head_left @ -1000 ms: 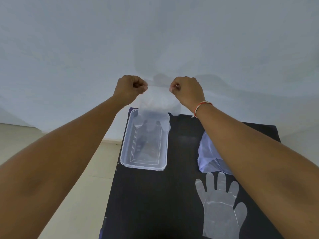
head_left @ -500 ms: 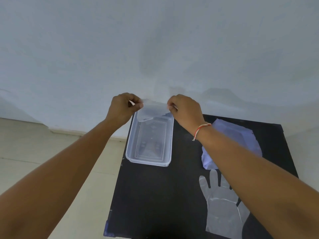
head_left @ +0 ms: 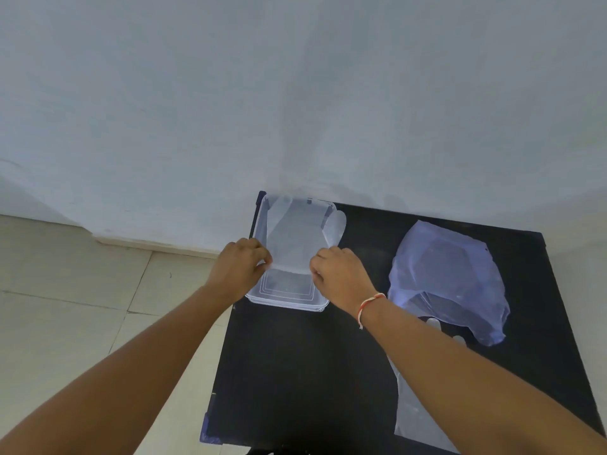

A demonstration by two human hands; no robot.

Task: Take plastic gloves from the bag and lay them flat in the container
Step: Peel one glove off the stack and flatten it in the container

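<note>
A clear plastic glove (head_left: 295,238) lies stretched inside the clear rectangular container (head_left: 289,298) at the table's far left, fingers toward the wall. One glove finger hangs over the container's right rim. My left hand (head_left: 241,264) pinches the glove's cuff at its left corner, and my right hand (head_left: 338,274) pinches the right corner. A bluish translucent bag (head_left: 446,277) lies on the right of the table. A second glove (head_left: 417,412) lies flat near the front, mostly hidden under my right forearm.
The black table (head_left: 295,372) stands against a white wall (head_left: 295,93). Its left edge drops to a beige tiled floor (head_left: 82,307). Bare black surface lies between the container and the table's front edge.
Both hands came down from above the table and drew back toward me, bringing the hanging glove into the container. The camera tilted downward.
</note>
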